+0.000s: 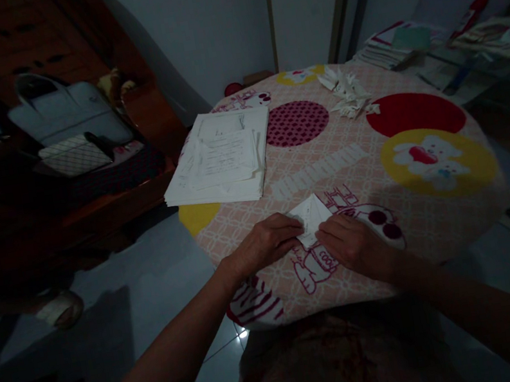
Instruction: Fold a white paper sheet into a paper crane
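Paper, folded into a small white piece (311, 215), lies just below the middle of the frame in the head view, flat on the round table (329, 169) with its patterned cloth, and it sits between your two hands. Your left hand (266, 241) comes in from the lower left, palm down and knuckles up, with its fingertips closed on the paper's left edge. Your right hand (355, 246) comes in from the lower right, also palm down, and its fingers curl onto the lower right edge, so both hands grip the same piece. Whether the thumbs sit beneath the paper cannot be told in the dim light. Both your forearms run out to the bottom corners of the frame. Above your left hand, towards the upper middle, rests a stack of white sheets (222, 157), well apart from the paper. A heap of small white folded pieces (349, 94) lies near the table's far edge.
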`<act>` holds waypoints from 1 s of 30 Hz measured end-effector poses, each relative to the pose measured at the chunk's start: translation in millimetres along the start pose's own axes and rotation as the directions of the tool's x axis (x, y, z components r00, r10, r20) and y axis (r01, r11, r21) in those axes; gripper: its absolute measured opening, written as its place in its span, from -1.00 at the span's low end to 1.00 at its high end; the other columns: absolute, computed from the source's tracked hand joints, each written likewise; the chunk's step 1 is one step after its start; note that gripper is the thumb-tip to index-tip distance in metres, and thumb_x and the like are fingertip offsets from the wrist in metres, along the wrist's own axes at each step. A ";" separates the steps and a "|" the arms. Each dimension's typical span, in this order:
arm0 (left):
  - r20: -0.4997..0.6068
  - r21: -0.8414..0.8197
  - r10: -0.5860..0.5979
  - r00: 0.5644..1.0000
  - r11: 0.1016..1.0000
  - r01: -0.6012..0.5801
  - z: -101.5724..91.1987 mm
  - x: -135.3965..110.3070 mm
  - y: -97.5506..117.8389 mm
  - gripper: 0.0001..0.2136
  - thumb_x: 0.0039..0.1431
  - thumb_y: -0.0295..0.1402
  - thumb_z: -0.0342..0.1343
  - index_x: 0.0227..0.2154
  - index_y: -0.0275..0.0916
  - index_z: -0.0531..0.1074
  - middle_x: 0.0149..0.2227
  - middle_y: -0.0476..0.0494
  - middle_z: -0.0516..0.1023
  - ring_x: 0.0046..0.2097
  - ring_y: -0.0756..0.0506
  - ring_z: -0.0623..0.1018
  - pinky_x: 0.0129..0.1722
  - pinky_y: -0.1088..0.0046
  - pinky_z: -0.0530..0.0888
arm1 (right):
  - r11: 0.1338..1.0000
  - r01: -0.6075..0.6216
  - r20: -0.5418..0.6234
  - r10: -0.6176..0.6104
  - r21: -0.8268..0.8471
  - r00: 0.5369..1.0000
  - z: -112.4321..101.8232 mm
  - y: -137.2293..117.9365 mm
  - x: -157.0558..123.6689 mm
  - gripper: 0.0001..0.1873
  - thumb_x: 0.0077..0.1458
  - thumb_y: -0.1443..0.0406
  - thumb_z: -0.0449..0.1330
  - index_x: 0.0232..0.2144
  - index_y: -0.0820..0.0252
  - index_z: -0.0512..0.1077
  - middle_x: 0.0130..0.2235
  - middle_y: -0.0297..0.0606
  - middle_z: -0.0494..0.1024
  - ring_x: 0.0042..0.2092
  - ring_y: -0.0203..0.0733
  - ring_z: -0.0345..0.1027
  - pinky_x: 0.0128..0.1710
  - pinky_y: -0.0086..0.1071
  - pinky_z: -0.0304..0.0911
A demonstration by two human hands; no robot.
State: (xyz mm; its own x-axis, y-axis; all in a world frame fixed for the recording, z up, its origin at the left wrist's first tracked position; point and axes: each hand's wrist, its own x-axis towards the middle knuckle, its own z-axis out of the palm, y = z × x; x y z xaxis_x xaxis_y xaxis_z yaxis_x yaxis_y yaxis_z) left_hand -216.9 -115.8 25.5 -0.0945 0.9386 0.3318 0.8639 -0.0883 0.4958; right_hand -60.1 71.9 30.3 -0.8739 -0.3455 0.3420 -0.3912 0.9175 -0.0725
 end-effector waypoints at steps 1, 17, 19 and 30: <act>-0.008 0.001 -0.009 1.000 1.000 0.009 0.6 0.0 0.7 -0.79 0.29 -0.35 0.04 -0.12 -0.27 0.51 -0.08 -0.23 0.57 -0.02 -0.10 0.52 0.00 0.28 0.49 | 0.999 -0.034 0.000 0.034 -0.002 0.999 -0.5 -2.4 0.3 -0.73 0.22 0.48 -0.02 -0.37 0.28 0.48 -0.36 -0.11 0.46 -0.26 -0.09 0.24 -0.23 -0.23 0.22; -0.093 -0.083 -0.299 0.950 0.953 0.292 -0.9 10.0 14.1 -0.92 0.17 -0.48 0.12 -0.40 -0.28 0.49 -0.31 -0.13 0.49 -0.19 -0.07 0.49 -0.17 0.37 0.45 | 0.860 -0.452 0.107 0.439 0.237 0.892 -7.4 0.1 13.7 -0.79 0.13 0.40 0.13 -0.54 0.23 0.45 -0.41 -0.22 0.43 -0.31 -0.18 0.31 -0.29 -0.34 0.17; -0.080 -0.101 -0.351 0.933 0.934 0.343 -2.9 12.6 16.7 -0.91 0.15 -0.48 0.12 -0.44 -0.27 0.49 -0.33 -0.10 0.46 -0.22 -0.06 0.48 -0.20 0.38 0.44 | 0.819 -0.508 0.165 0.480 0.268 0.861 -9.7 2.1 16.8 -0.79 0.10 0.38 0.15 -0.55 0.21 0.47 -0.43 -0.24 0.45 -0.36 -0.21 0.32 -0.33 -0.35 0.15; -0.142 -0.059 -0.496 0.857 0.868 0.493 4.4 17.1 17.3 -0.92 0.10 -0.45 0.15 -0.49 -0.26 0.48 -0.34 -0.09 0.42 -0.26 -0.08 0.44 -0.25 0.37 0.40 | 0.591 -0.741 0.325 0.667 0.318 0.671 -15.4 4.8 27.3 -0.83 0.03 0.35 0.17 -0.56 0.21 0.51 -0.58 -0.30 0.48 -0.51 -0.25 0.30 -0.48 -0.39 0.08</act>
State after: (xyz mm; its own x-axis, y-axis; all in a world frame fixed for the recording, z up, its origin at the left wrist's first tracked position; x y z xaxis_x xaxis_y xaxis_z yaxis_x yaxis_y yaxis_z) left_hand -201.3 -99.8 36.2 -0.5798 0.8004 0.1524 0.6742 0.3662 0.6413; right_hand -81.4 69.9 53.7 -0.9408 0.3158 -0.1233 0.3249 0.7360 -0.5939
